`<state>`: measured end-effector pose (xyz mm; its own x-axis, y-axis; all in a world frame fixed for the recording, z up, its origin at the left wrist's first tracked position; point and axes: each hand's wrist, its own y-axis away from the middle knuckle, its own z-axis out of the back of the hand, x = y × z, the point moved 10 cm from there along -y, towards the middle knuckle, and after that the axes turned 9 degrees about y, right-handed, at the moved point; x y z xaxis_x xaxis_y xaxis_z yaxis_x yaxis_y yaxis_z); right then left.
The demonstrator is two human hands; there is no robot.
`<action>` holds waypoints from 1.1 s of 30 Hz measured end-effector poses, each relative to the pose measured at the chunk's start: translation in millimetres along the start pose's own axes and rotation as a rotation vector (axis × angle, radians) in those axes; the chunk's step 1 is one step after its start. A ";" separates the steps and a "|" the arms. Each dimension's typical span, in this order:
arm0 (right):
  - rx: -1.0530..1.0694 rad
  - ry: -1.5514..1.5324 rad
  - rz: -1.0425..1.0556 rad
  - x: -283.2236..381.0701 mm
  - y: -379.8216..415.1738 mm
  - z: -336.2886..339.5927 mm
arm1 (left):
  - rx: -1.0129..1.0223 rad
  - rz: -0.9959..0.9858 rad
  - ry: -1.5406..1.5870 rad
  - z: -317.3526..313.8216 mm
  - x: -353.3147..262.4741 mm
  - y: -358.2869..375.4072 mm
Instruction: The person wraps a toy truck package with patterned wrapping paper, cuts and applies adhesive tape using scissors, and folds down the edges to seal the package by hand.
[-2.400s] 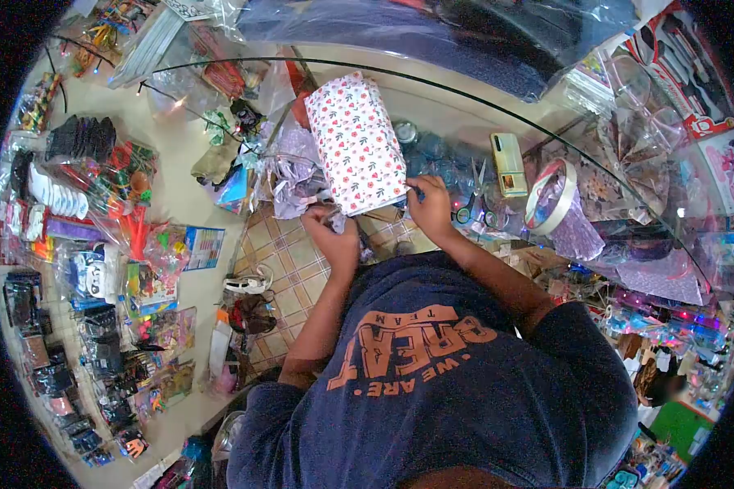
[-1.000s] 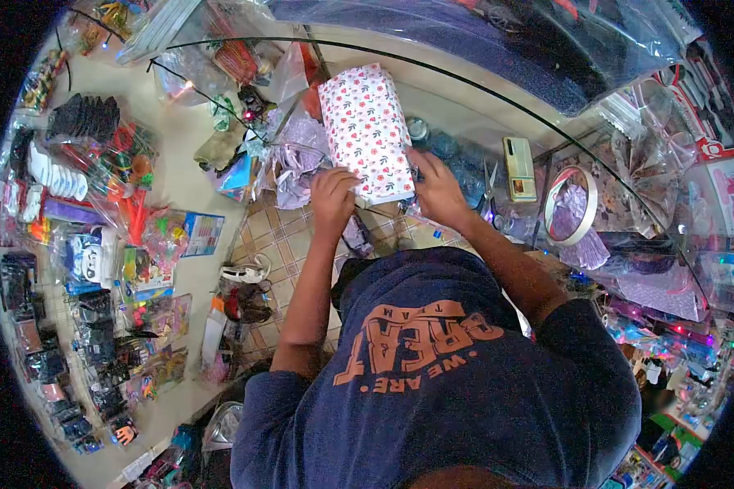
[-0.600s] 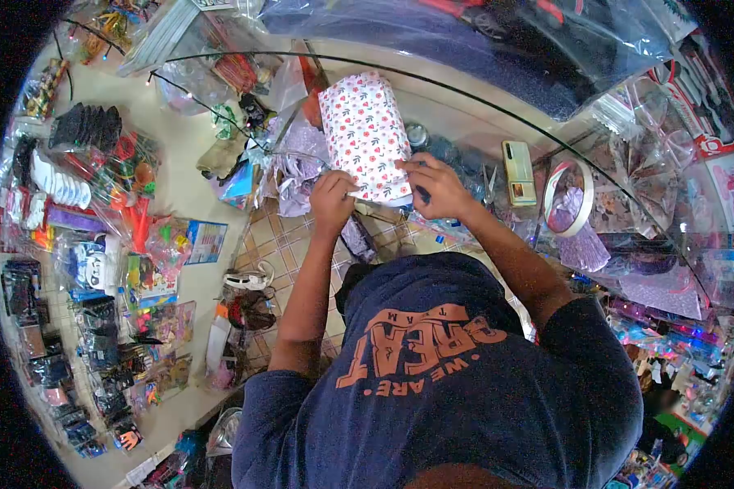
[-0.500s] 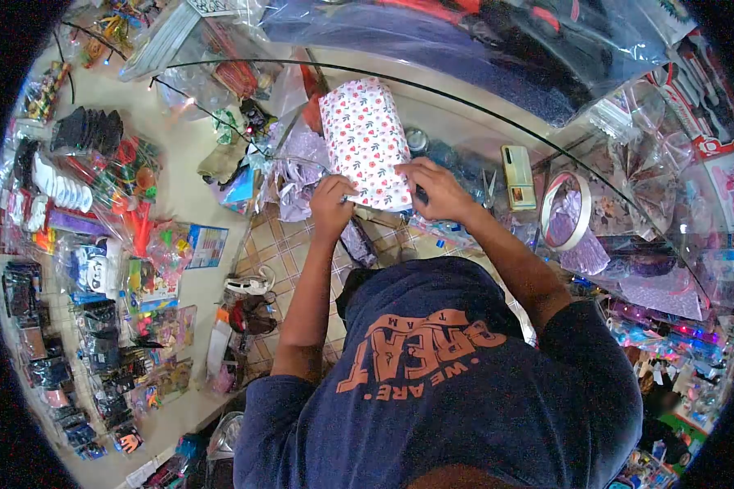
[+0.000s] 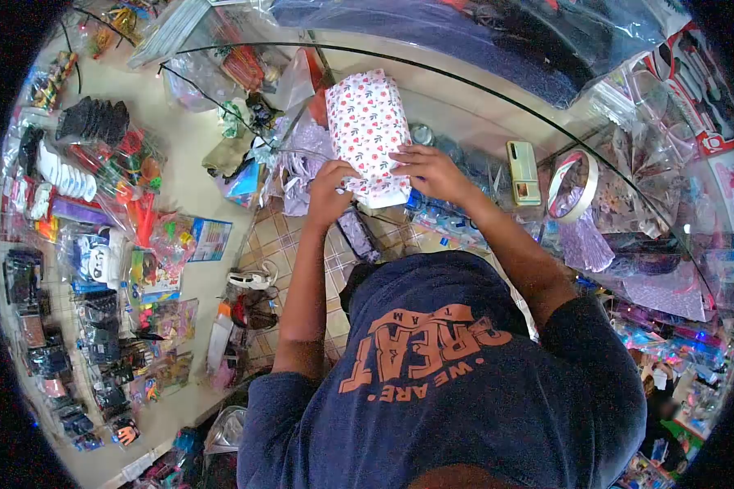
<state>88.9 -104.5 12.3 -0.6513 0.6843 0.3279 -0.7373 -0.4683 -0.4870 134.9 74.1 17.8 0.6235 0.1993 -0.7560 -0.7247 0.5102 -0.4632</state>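
Note:
A package in white paper with red flowers and hearts (image 5: pixel 369 122) lies on the glass counter in front of me. Its near end narrows to a folded flap. My left hand (image 5: pixel 332 192) is at the near left edge of the paper, its fingers curled against it. On the right side, my right hand (image 5: pixel 432 173) rests its fingers on the paper near the same end, with the fingers spread.
A phone (image 5: pixel 523 173) and a roll of white tape (image 5: pixel 573 186) lie to the right. Crumpled lilac wrap (image 5: pixel 306 147) is left of the package. Packaged goods (image 5: pixel 98 265) hang or lie at far left. A black cable (image 5: pixel 432 63) arcs across the top.
The right hand's fingers have spread and flattened on the paper. The near end of the package now looks narrower and more folded. The view has shifted slightly.

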 end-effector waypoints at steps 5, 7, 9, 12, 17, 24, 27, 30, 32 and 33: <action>-0.015 -0.031 -0.023 -2.8 0.4 -1.6 | -0.085 -0.043 -0.071 -0.4 -7.6 4.7; -0.064 -0.115 -0.088 -8.8 4.3 -4.0 | -0.097 0.009 -0.033 -0.8 5.3 9.2; -0.082 -0.116 -0.089 -9.0 7.5 -6.8 | -0.099 -0.038 -0.055 -1.2 6.8 8.6; -0.093 -0.103 -0.096 -11.9 6.4 -10.0 | -0.063 -0.152 -0.115 -1.0 1.2 2.2; -0.083 -0.045 -0.054 -14.1 8.9 -14.3 | 0.051 -0.083 0.086 -10.2 14.1 2.5; -0.105 0.295 0.061 5.3 8.2 -12.2 | 0.012 -0.030 0.156 -12.9 22.7 1.3; -0.034 0.300 -0.017 -0.2 9.8 -19.2 | 0.024 0.024 0.147 -9.4 16.5 -1.8; -0.103 0.125 -0.076 -1.7 4.7 -12.9 | -0.071 -0.058 0.044 -3.0 18.2 -0.5; -0.143 0.045 -0.140 3.2 4.3 -9.7 | -0.246 -0.003 -0.149 8.4 14.3 4.7; -0.234 0.136 -0.200 11.1 5.4 1.4 | -0.243 -0.013 -0.148 5.9 16.6 7.9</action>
<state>77.4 -100.3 14.5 -0.4560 0.8255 0.3326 -0.7768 -0.1868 -0.6014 141.3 86.4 4.3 0.6564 0.3233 -0.6817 -0.7543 0.3012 -0.5834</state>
